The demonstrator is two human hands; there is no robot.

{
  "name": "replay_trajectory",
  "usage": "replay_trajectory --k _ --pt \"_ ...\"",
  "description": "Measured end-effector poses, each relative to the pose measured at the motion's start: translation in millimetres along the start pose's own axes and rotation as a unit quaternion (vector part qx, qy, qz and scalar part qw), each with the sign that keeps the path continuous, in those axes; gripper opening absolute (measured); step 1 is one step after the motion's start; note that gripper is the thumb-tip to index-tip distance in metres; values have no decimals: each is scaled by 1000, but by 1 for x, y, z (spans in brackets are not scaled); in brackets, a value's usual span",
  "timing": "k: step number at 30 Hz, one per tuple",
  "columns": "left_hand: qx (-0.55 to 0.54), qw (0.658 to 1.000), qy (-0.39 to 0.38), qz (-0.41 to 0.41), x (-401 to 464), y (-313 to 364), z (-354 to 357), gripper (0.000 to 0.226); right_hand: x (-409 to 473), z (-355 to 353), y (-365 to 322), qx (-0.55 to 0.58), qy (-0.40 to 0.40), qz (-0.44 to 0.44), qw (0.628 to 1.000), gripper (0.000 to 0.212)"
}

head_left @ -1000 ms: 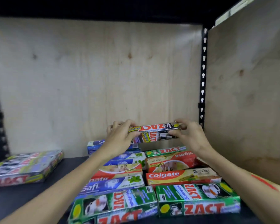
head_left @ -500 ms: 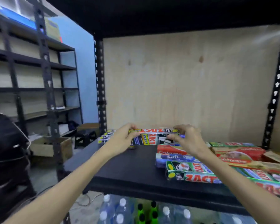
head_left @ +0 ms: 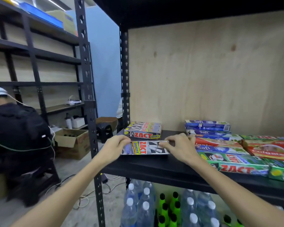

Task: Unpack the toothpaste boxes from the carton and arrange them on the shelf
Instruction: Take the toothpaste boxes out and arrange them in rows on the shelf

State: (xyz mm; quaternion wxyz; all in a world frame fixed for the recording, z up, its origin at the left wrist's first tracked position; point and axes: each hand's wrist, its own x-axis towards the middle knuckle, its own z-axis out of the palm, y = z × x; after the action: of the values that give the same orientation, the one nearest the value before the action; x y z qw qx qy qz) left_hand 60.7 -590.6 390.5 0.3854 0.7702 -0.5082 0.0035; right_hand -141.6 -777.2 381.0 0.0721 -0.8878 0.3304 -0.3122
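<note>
1. At the bottom of the frame I see both forearms reaching up toward the frame centre. Below them, lower centre, clear water bottles (head_left: 144, 208) and green bottles (head_left: 168, 210) stand under the shelf (head_left: 179, 171).
2. My left hand (head_left: 112, 149) grips the left end of the ZACT Smokers box (head_left: 145, 147), fingers curled over its top edge.
3. My right hand (head_left: 180, 147) grips the right end of the same box, fingers curled, thumb and fingertips pinching its upper edge.
4. The box sits just left of frame centre, above the front left area of the shelf, printed face tilted toward me. I cannot tell whether its lower edge touches the shelf.
5. Just behind it, a stack of ZACT Smokers boxes (head_left: 143, 131) lies on the shelf at the back left corner.
6. At right of frame, rows of toothpaste boxes lie flat: green ZACT boxes (head_left: 236, 164) in front, Colgate boxes (head_left: 267, 149) further right, Safi boxes (head_left: 206, 126) farthest back.
7. At far left, a person in black (head_left: 16, 138) crouches beside an open cardboard carton (head_left: 72, 143) on the floor.
</note>
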Motion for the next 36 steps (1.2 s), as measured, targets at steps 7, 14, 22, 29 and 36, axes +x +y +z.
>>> replay_trajectory --k 7,14,22,29,36 --pt "-53 993 29 -99 12 2 18 45 -6 8 2 -5 9 18 1000 56" --pt "-184 971 90 -123 13 -7 33 54 -23 19 15 36 2 -39 999 62" --pt "-140 982 79 -97 4 -15 35 66 -34 11 5 35 37 -48 998 55" --pt "-117 977 153 -88 -5 0 45 31 -45 1 -6 94 -4 -126 988 53" --pt "-146 987 22 -61 -20 11 32 37 -48 -4 -7 95 -100 -243 960 33"
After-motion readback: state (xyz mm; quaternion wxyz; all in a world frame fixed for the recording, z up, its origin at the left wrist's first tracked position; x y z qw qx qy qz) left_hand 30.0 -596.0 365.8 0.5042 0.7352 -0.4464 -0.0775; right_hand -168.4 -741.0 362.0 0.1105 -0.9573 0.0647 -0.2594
